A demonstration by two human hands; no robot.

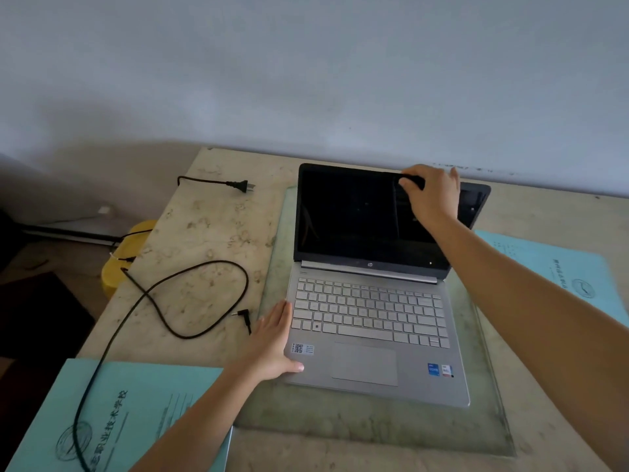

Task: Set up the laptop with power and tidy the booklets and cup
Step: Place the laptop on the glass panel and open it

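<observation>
Glass sheet (391, 427) flat on a mottled stone table (204, 233), spanning center to 5 o'clock. Yellow round object (112, 277) at 9 o'clock, just past the table's edge. Grey wall (306, 80) at 12 o'clock.

At seven o'clock, the near booklet (136, 417) runs off the bottom edge. The far booklet (558, 267) at three o'clock is cut off too. Its cover print is too small to read.

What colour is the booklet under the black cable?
Light turquoise booklet with dark print, crossed by the black cable; seen in the head view.
</observation>
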